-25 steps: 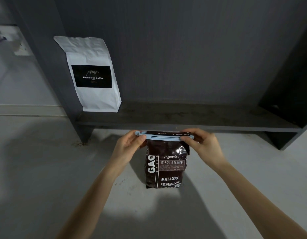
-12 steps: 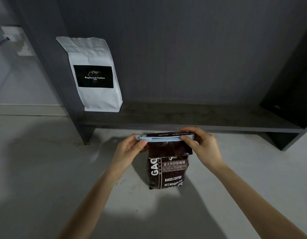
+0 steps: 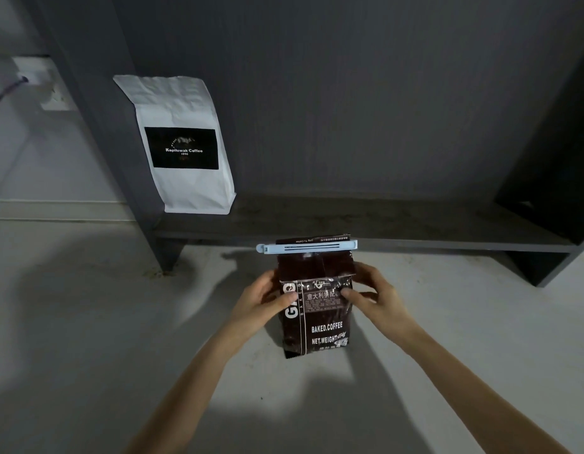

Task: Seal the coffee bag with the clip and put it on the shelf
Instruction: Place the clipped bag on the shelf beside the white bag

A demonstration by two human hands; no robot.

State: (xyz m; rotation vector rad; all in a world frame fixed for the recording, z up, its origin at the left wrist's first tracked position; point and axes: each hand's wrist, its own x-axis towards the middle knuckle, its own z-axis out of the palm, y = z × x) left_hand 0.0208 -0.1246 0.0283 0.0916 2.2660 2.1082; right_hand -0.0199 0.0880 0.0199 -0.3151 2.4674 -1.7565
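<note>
A dark brown coffee bag (image 3: 320,322) stands upright on the pale floor in front of a low dark shelf (image 3: 398,224). A light blue clip (image 3: 306,248) is clamped across the bag's folded top. My left hand (image 3: 262,298) grips the bag's left side, thumb across the front. My right hand (image 3: 374,294) holds the right side, thumb pressed on the label. Both hands sit at the bag's upper half, below the clip.
A white coffee bag (image 3: 182,145) with a black label stands at the shelf's left end, leaning on the dark back panel. The shelf's upright (image 3: 113,126) is left of it. A wall socket (image 3: 44,83) with a cable is at far left.
Both hands let go of the clip's ends and slid down onto the bag's sides. The clip stays shut on the bag's top.
</note>
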